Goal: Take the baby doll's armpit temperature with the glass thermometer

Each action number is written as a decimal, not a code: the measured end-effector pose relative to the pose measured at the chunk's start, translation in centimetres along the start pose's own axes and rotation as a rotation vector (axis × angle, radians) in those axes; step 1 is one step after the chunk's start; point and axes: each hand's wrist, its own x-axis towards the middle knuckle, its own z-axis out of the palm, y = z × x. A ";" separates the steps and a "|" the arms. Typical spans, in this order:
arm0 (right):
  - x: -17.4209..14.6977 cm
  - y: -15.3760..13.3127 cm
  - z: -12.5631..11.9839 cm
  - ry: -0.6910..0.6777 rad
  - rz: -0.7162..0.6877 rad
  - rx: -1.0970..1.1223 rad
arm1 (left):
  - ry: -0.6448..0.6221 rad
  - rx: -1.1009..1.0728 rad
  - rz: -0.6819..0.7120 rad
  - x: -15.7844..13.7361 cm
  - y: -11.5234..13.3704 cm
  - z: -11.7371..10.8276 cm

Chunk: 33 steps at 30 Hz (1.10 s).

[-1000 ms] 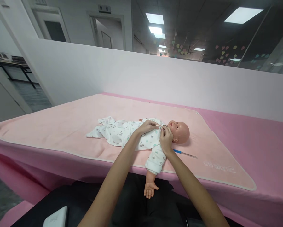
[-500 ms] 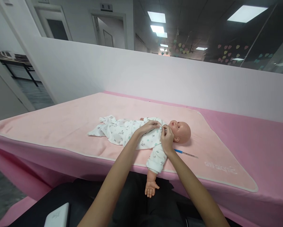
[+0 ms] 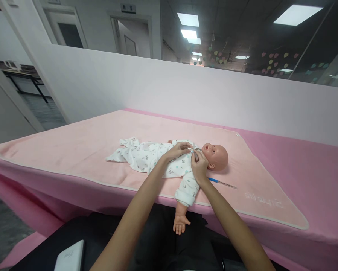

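Observation:
A baby doll (image 3: 218, 156) lies on its back, head to the right, dressed in a white printed romper (image 3: 142, 158). Its near arm (image 3: 180, 212) hangs over the table's front edge, palm up. At the doll's upper chest, my left hand (image 3: 180, 149) pinches the romper's front edge from the left. Facing it, my right hand (image 3: 199, 163) is closed on the cloth just below the doll's chin. A small pale snap button (image 3: 192, 151) shows between my fingertips. I cannot tell whether it is fastened.
A blue-ended thermometer-like stick (image 3: 222, 183) lies beside the doll's shoulder. Under both spreads a peach mat (image 3: 81, 150) over a pink cloth (image 3: 321, 180). Behind the table rises a white partition (image 3: 186, 90). A white flat box-like device (image 3: 70, 256) sits at lower left.
My right fingers have shifted slightly at the romper's neckline and are curled in more. Both hands stay at the same spot, and the doll lies as before.

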 end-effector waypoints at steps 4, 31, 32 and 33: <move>0.0 0.1 0.1 0.011 -0.007 -0.019 | 0.008 0.035 0.018 0.1 -0.3 -0.2; 0.3 -0.1 -0.1 -0.029 0.051 -0.098 | 0.014 0.109 -0.024 -0.3 0.1 0.1; 0.3 -0.1 -0.1 -0.029 0.051 -0.099 | 0.008 0.111 -0.023 -0.3 0.1 0.1; 0.3 -0.2 -0.1 -0.028 0.049 -0.100 | 0.005 0.115 -0.023 -0.3 0.1 0.1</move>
